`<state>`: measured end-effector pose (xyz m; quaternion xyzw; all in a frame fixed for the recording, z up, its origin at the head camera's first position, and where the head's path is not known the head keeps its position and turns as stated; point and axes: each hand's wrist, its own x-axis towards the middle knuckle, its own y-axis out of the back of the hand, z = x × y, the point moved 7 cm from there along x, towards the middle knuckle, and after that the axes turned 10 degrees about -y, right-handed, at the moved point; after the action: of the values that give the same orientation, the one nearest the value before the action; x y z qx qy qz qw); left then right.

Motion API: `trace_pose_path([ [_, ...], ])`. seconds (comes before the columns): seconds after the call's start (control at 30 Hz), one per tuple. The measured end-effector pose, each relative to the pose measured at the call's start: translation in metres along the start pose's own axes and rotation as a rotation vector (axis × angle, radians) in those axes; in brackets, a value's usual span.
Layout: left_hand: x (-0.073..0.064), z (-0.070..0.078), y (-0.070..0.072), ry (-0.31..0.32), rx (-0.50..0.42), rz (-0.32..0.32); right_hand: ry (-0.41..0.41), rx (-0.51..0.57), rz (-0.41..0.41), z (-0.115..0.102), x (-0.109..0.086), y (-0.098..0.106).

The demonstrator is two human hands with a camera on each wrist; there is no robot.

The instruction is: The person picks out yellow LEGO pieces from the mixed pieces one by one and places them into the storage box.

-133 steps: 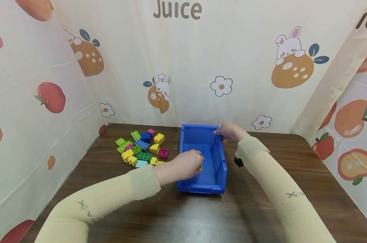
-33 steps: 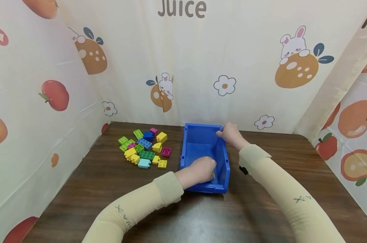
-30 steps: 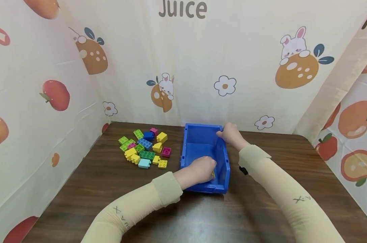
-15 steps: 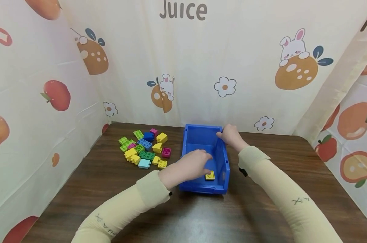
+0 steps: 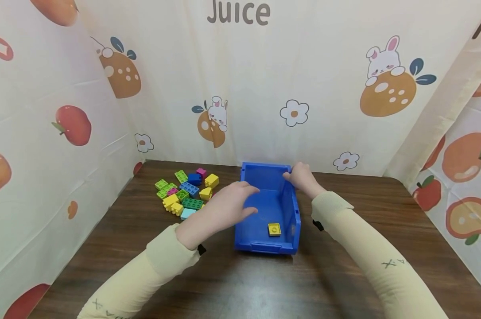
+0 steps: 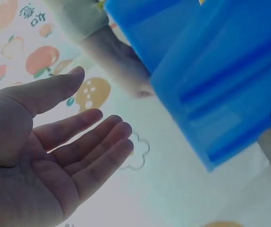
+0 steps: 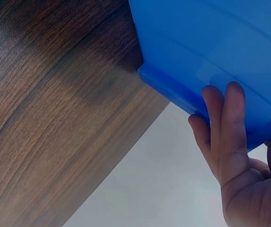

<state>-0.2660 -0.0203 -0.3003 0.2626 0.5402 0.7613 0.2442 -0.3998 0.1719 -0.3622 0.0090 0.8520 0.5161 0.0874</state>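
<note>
A blue plastic storage bin (image 5: 264, 199) stands on the table. On its floor near the front right lies a square yellow toy brick (image 5: 274, 229), its hollow underside up. My left hand (image 5: 228, 204) hovers over the bin's left wall, thumb and fingers spread apart; the left wrist view shows its palm (image 6: 41, 175) bare. At the bin's back right corner my right hand (image 5: 303, 178) grips the rim. In the right wrist view several of its fingers (image 7: 233, 127) lie along the bin's outer side.
Left of the bin lies a loose group of building bricks, among them a green brick (image 5: 192, 204), a blue brick (image 5: 189, 189) and a yellow brick (image 5: 211, 180). My left hand and forearm hide part of this group. A printed curtain (image 5: 256, 146) hangs behind the dark wooden table (image 5: 344, 248).
The left hand has let go of the yellow brick on the bin floor and drawn away up and to the left, its fingers spreading. The right hand and the bin have stayed in place.
</note>
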Motion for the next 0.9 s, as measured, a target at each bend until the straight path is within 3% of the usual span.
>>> trace_pose_path([
  [0.23, -0.019, -0.014, 0.019, 0.019, 0.021, 0.116, -0.007, 0.004, 0.008, 0.001, 0.002, 0.0],
  [0.4, -0.032, -0.029, 0.027, 0.051, 0.011, 0.16, -0.008, -0.002, 0.011, 0.001, 0.002, 0.0],
  [0.67, -0.045, -0.055, 0.025, 0.105, 0.002, 0.165, -0.009, -0.005, 0.009, 0.001, 0.001, 0.0],
  [0.9, -0.052, -0.077, 0.011, 0.161, -0.025, 0.127, -0.012, -0.006, 0.008, 0.001, 0.002, -0.001],
])
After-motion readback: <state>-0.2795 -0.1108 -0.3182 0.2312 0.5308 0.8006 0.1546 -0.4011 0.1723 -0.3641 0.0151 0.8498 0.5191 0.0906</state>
